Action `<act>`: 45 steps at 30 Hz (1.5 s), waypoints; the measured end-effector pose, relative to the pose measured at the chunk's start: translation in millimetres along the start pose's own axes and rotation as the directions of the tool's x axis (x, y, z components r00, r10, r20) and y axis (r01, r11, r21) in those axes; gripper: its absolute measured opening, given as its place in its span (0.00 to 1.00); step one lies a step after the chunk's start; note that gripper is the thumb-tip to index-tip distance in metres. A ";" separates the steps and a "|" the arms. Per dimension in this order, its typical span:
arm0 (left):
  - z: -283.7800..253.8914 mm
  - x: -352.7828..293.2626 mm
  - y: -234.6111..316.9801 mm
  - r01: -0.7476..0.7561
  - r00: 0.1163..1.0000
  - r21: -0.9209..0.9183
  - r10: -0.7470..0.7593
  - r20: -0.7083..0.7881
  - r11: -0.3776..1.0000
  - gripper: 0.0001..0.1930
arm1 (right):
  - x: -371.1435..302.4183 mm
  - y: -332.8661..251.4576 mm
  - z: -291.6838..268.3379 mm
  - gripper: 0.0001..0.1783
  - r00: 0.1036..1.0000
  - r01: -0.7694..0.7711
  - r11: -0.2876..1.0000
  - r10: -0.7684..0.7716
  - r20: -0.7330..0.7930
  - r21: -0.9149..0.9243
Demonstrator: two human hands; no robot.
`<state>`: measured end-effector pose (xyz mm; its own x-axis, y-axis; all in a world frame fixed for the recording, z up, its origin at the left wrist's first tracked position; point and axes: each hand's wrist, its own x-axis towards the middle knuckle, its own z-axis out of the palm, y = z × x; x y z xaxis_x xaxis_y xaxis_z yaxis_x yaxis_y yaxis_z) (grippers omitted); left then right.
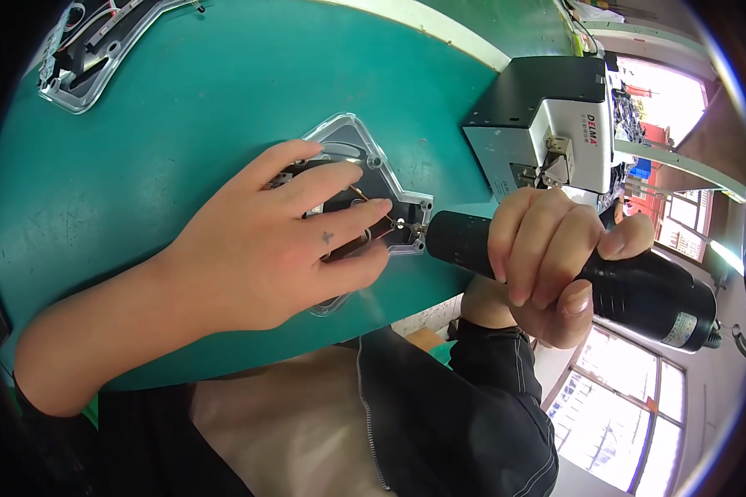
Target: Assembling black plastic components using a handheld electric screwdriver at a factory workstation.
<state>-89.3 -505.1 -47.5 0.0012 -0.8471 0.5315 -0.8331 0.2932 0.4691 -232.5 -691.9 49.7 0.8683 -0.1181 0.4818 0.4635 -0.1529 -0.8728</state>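
Green tabletop spreads across my remote view; clear-rimmed dark housing lies on it, near middle, under left hand. Left hand spread, unclenched, fingertips over housing. I see right hand grasping black powered screwdriver, fingers wrapped around barrel, tip end at housing's right corner; contact there I cannot tell. Black-and-white boxy machine sits beyond right hand. Second clear-rimmed housing lies upper left, well apart.
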 end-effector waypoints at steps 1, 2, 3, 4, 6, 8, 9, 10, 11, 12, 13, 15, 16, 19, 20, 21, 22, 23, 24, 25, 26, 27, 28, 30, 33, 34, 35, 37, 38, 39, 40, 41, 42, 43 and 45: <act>0.2 -0.5 0.4 0.001 1.000 0.017 -0.001 0.003 1.000 0.10 | -0.1 -0.4 0.8 0.17 1.000 -0.002 1.000 0.002 0.003 0.002; -0.8 -0.2 -0.1 0.002 1.000 0.016 -0.002 0.003 1.000 0.10 | 0.4 -1.5 1.8 0.17 1.000 0.000 1.000 0.000 0.004 -0.001; -1.9 -0.1 -0.8 -0.004 1.000 0.010 0.004 0.013 1.000 0.12 | 1.1 -2.1 2.4 0.17 1.000 0.003 1.000 -0.003 0.003 -0.003; -2.8 0.0 -1.1 -0.011 1.000 0.003 0.011 0.024 1.000 0.13 | 1.7 -2.5 2.3 0.17 1.000 0.001 1.000 -0.001 0.003 -0.003; -3.6 -1.1 -0.7 -0.007 1.000 0.003 0.007 0.024 1.000 0.13 | 1.9 -2.5 2.0 0.17 1.000 -0.009 1.000 0.009 0.021 0.005; -3.7 -2.0 -0.1 -0.002 1.000 0.002 0.002 0.023 1.000 0.13 | 1.9 -2.0 3.0 0.17 1.000 -0.015 1.000 0.015 0.022 0.003; -3.5 -2.5 0.3 0.000 1.000 0.003 0.000 0.021 1.000 0.13 | 1.7 -1.8 3.5 0.17 1.000 -0.020 1.000 0.020 0.023 0.000; -3.1 -3.1 0.7 0.002 1.000 0.005 -0.002 0.020 1.000 0.13 | 1.4 -1.6 4.3 0.17 0.999 -0.021 1.000 0.021 0.024 0.001; -2.7 -3.5 0.9 0.003 1.000 0.005 -0.003 0.020 1.000 0.13 | 1.1 -1.2 5.4 0.17 1.000 -0.024 1.000 0.024 0.018 -0.003; -2.3 -3.9 1.3 0.007 1.000 0.003 -0.007 0.017 1.000 0.13 | 0.8 -0.9 6.4 0.17 1.000 -0.026 1.000 0.026 0.012 -0.008; -1.9 -4.3 1.4 0.011 1.000 0.001 -0.011 0.013 1.000 0.13 | 0.3 -1.3 7.1 0.17 1.000 -0.027 1.000 0.027 0.012 -0.007; -0.9 -4.3 1.3 0.011 1.000 0.000 -0.011 0.010 1.000 0.13 | 0.1 -2.5 7.6 0.18 0.998 -0.063 0.998 0.063 0.021 -0.022; -0.5 -4.3 0.9 0.008 1.000 -0.002 -0.008 0.006 1.000 0.13 | 0.5 -1.8 8.3 0.18 0.998 -0.063 0.998 0.064 0.021 -0.022; -0.7 -5.4 0.2 -0.001 1.000 0.002 0.001 0.003 1.000 0.13 | 2.2 2.4 13.4 0.18 0.998 -0.053 0.997 0.054 0.020 -0.051; -0.3 -6.0 -0.5 -0.005 1.000 0.000 0.005 0.002 1.000 0.13 | 3.7 4.5 15.8 0.18 0.999 -0.050 0.997 0.051 0.019 -0.054; 0.2 -6.7 -1.5 -0.016 1.000 -0.001 0.016 0.004 1.000 0.13 | 4.3 5.1 18.3 0.18 0.999 -0.047 0.997 0.048 0.017 -0.058; 0.5 -7.0 -2.3 -0.029 1.000 -0.002 0.029 0.005 1.000 0.13 | 3.6 3.8 20.8 0.18 0.999 -0.046 0.997 0.047 0.015 -0.065; -0.7 -7.5 -3.6 -0.030 1.000 0.006 0.030 0.003 1.000 0.13 | 4.4 3.7 23.0 0.19 0.999 -0.046 0.994 0.048 0.016 -0.100; -1.7 -7.7 -4.8 -0.044 0.999 0.002 0.044 0.018 0.999 0.14 | 4.9 3.1 25.6 0.20 0.999 -0.046 0.990 0.048 0.016 -0.136; -2.5 -7.3 -5.8 -0.060 0.998 -0.001 0.060 0.032 0.998 0.14 | 2.7 2.9 27.9 0.20 0.999 -0.035 0.990 0.038 0.019 -0.138; -3.8 -9.7 -6.9 -0.058 0.998 0.017 0.058 0.032 0.998 0.14 | -1.9 5.9 32.6 0.21 1.000 -0.024 0.985 0.023 -0.007 -0.169; -3.4 -7.2 -8.4 -0.072 0.997 -0.020 0.072 -0.019 0.997 0.12 | -6.2 5.5 36.6 0.21 0.999 -0.013 0.977 0.004 -0.040 -0.214; -4.7 -5.0 -9.5 -0.090 0.994 -0.056 0.086 -0.069 0.994 0.10 | -9.3 5.6 46.6 0.21 0.990 -0.023 0.976 -0.008 -0.143 -0.215; -15.1 -1.1 -7.2 -0.102 0.990 -0.113 0.090 -0.104 0.988 0.11 | -16.8 -2.0 38.9 0.24 0.985 -0.036 0.985 0.006 -0.173 -0.172; -29.3 1.7 -13.0 -0.165 0.985 -0.161 0.155 -0.073 0.973 0.17 | -12.4 -2.3 31.2 0.21 0.959 -0.035 0.999 0.022 -0.283 -0.040; -34.6 2.3 -12.7 -0.148 0.988 -0.181 0.153 0.017 0.972 0.20 | -11.5 -4.2 23.9 0.19 0.935 0.007 0.998 -0.027 -0.352 -0.056; -38.4 1.6 -14.1 -0.125 0.984 -0.193 0.147 0.106 0.973 0.22 | -10.2 -5.4 14.4 0.18 0.907 0.051 0.996 -0.076 -0.415 -0.070; -39.0 1.1 -18.5 -0.185 0.966 -0.172 0.211 0.149 0.968 0.25 | -1.0 -27.0 -7.4 0.15 0.815 0.180 0.972 -0.233 -0.531 -0.151; -40.3 4.4 -16.5 -0.175 0.961 -0.151 0.202 0.189 0.973 0.25 | 1.0 -41.9 -19.0 0.13 0.764 0.222 0.955 -0.296 -0.574 -0.196; -43.3 5.3 -14.0 -0.156 0.955 -0.119 0.180 0.234 0.981 0.26 | 2.6 -52.3 -30.5 0.11 0.690 0.215 0.953 -0.304 -0.657 -0.215; -42.1 4.6 -11.0 -0.177 0.950 -0.116 0.201 0.240 0.977 0.26 | 0.1 -62.2 -45.2 0.11 0.660 0.183 0.952 -0.304 -0.687 -0.245; -38.6 4.2 -9.1 -0.164 0.956 -0.076 0.177 0.233 0.984 0.26 | 1.1 -68.2 -56.8 0.11 0.632 0.154 0.951 -0.305 -0.712 -0.270; -36.2 4.0 -7.7 -0.147 0.963 -0.036 0.152 0.224 0.988 0.27 | 1.1 -69.1 -63.7 0.12 0.626 0.135 0.949 -0.305 -0.718 -0.286; -35.9 4.1 -6.8 -0.162 0.960 -0.029 0.165 0.226 0.986 0.27 | 1.4 -69.4 -69.6 0.13 0.619 0.115 0.947 -0.304 -0.724 -0.299; -33.3 5.5 -6.2 -0.132 0.969 -0.011 0.131 0.209 0.991 0.28 | 2.0 -63.2 -77.2 0.15 0.619 0.078 0.955 -0.271 -0.737 -0.286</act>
<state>-65.7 -496.7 -24.0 -0.2237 -0.8752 0.4289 -0.8198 0.4069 0.4028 -273.7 -758.2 111.9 0.2813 -0.7548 0.5926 0.4595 -0.4362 -0.7737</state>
